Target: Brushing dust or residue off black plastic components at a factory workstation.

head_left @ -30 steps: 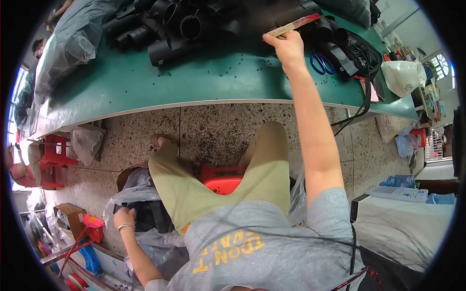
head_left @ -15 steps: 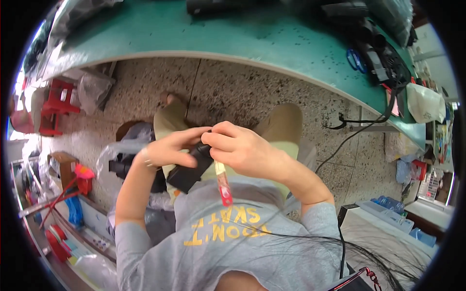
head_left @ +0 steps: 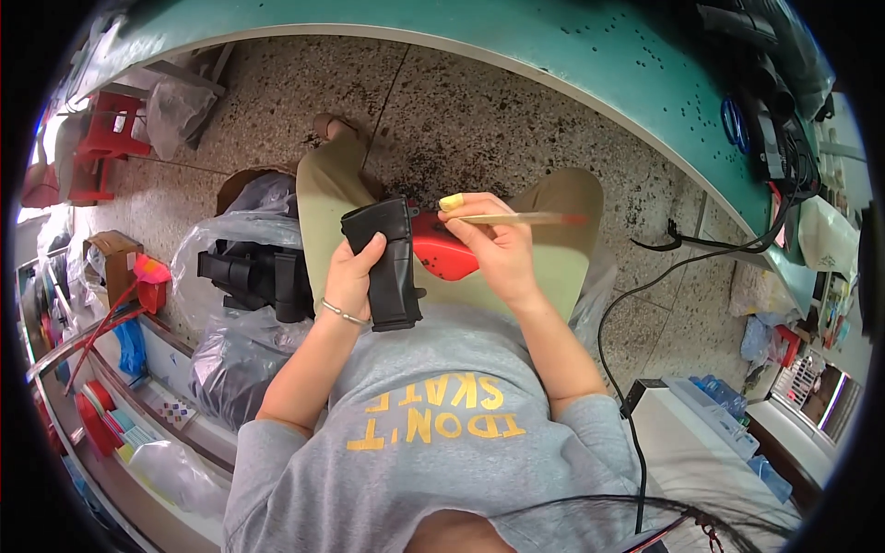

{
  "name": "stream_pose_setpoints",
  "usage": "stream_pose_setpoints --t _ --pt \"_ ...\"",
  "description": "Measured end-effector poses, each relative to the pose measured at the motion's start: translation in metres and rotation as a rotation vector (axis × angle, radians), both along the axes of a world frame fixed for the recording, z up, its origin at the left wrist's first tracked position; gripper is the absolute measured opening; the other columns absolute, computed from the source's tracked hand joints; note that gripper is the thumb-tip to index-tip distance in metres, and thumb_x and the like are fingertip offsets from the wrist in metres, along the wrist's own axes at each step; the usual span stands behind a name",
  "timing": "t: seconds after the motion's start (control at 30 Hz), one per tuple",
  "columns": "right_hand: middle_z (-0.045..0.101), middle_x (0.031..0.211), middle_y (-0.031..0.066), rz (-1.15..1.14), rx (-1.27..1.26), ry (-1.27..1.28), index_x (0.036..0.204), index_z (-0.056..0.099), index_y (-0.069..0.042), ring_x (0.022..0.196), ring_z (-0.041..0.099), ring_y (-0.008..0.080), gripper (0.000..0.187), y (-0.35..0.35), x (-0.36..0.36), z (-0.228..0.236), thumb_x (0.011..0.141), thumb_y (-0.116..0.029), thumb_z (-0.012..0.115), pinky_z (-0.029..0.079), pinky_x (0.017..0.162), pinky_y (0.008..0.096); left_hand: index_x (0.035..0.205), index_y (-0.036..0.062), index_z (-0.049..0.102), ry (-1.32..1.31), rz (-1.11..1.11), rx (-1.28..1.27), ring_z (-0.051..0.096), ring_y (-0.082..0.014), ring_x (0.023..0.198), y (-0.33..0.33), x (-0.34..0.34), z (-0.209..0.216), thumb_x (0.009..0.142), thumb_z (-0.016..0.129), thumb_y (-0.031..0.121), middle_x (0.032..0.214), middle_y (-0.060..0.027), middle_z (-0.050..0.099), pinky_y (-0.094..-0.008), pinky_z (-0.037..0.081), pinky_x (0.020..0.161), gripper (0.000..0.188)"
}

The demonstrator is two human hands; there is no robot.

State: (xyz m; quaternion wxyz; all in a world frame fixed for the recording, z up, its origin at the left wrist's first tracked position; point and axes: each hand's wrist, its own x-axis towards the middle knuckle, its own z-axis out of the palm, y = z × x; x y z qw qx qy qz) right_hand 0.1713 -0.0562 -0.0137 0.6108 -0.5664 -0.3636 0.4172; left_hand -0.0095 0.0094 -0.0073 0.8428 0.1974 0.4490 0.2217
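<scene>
My left hand point(head_left: 355, 276) is wrapped round a long black moulded part point(head_left: 395, 267) with small tabs on its edges, held over my lap. To its right, my right hand point(head_left: 493, 244) pinches a thin stick-like tool point(head_left: 530, 219) with a tan shaft and a reddish end pointing right. The tool's other end is near my fingertips, too small to make out. Yellow wrapping point(head_left: 451, 201) covers one fingertip of that hand. A small gap lies between the right fingers and the black part.
A red stool point(head_left: 444, 258) shows between my thighs. At left, an open plastic bag holds several black parts point(head_left: 263, 276). The green worktable point(head_left: 553, 55) runs across the front, with blue-handled scissors point(head_left: 735, 124) at right. A black cable point(head_left: 604, 323) hangs on the right.
My hands have moved apart. The black part has turned to stand upright in my left hand, and the tool has swung from pointing at my chest to pointing right. My view has shifted.
</scene>
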Motion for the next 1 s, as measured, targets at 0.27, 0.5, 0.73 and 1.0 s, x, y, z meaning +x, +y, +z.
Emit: stream_pose_setpoints --t 0.27,0.5,0.73,1.0 --pt "0.065 0.083 0.0066 -0.066 0.099 -0.527 0.083 0.066 -0.001 0.078 0.061 0.0166 0.012 0.004 -0.014 -0.007 0.072 0.003 0.066 0.048 0.069 0.0277 0.103 0.0032 0.055 0.007 -0.021 0.009 0.061 -0.0161 0.063 -0.005 -0.002 -0.002 0.085 0.059 0.014 0.082 -0.007 0.062 -0.0335 0.055 0.054 0.021" --pt "0.064 0.085 0.0042 -0.008 -0.099 0.288 0.091 0.064 0.001 0.076 0.058 0.0085 0.012 0.001 -0.013 -0.016 0.08 0.0 0.062 0.048 0.068 0.0226 0.101 0.003 0.056 -0.002 -0.038 -0.023 0.061 -0.0164 0.062 -0.006 0.002 -0.005 0.085 0.06 0.015 0.082 -0.0076 0.062 -0.0342 0.055 0.054 0.021" --pt "0.06 0.078 0.0118 -0.077 0.16 -0.731 0.081 0.059 0.0 0.069 0.059 0.0221 0.003 0.017 0.004 -0.077 0.078 0.001 0.059 0.047 0.061 0.0292 0.104 0.0032 0.057 0.147 -0.007 0.112 0.058 -0.0095 0.069 -0.01 0.01 0.003 0.085 0.059 0.012 0.088 -0.0027 0.063 -0.0227 0.048 0.061 0.021" --pt "0.065 0.085 0.0058 -0.136 0.095 -0.317 0.084 0.065 -0.001 0.086 0.059 0.015 0.007 0.011 0.012 -0.02 0.078 -0.004 0.062 0.044 0.081 0.0298 0.102 0.0054 0.055 0.125 0.04 0.09 0.057 -0.0105 0.062 -0.006 0.008 0.002 0.086 0.058 0.015 0.08 -0.003 0.061 -0.025 0.05 0.053 0.018"
